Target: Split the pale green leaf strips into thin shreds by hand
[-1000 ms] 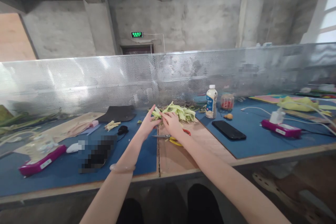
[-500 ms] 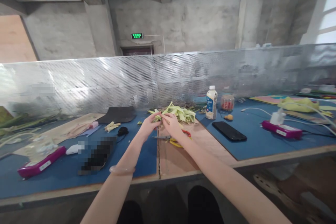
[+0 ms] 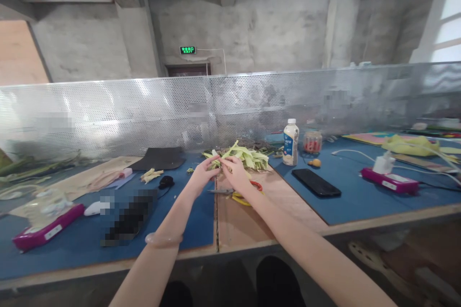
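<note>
Close together over the middle of the table, my left hand (image 3: 203,175) and my right hand (image 3: 234,171) meet at the fingertips. Both are closed in a pinch on a pale green leaf strip (image 3: 215,153), whose tip shows above the left fingers. Most of that strip is hidden by the fingers. Just behind the right hand lies a heap of pale green leaf strips (image 3: 250,157), like corn husks. Under my right wrist are scissors (image 3: 240,198) with red and yellow handles, blades pointing left.
On the right are a bottle (image 3: 290,144), a glass jar (image 3: 312,143), a black phone (image 3: 316,183) and a purple power strip (image 3: 389,182). Another power strip (image 3: 50,228), a white mouse (image 3: 95,208) and a black sheet (image 3: 157,158) lie left. A perforated metal screen (image 3: 144,110) stands behind.
The view has shifted slightly. My fingertips stay together, and a whitish strip tip now stands up more plainly above the left fingers.
</note>
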Action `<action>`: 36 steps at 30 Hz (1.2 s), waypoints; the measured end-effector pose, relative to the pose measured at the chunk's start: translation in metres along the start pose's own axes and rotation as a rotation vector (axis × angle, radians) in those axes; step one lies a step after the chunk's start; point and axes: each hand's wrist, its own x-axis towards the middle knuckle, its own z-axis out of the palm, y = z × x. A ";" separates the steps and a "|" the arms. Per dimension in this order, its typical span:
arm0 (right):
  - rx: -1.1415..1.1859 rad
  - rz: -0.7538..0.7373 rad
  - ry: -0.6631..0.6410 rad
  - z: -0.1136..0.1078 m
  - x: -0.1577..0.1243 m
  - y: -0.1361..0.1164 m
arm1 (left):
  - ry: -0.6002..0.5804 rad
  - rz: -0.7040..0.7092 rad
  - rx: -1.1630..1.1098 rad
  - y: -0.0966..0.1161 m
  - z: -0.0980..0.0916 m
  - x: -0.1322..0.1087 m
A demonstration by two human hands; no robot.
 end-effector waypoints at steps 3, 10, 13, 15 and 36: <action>0.021 -0.006 0.009 -0.001 0.000 0.000 | 0.015 -0.015 -0.005 0.000 0.000 0.000; 0.061 0.000 0.009 -0.002 0.002 0.000 | 0.026 0.015 0.045 -0.003 -0.001 0.002; 0.111 0.048 0.014 -0.005 0.003 -0.001 | 0.026 0.019 0.059 -0.001 -0.001 0.002; 0.189 0.123 0.029 -0.006 0.004 0.000 | 0.025 0.016 0.072 0.001 0.001 0.001; 0.871 0.820 0.292 -0.013 0.012 0.018 | -0.088 0.002 0.236 0.004 0.006 -0.006</action>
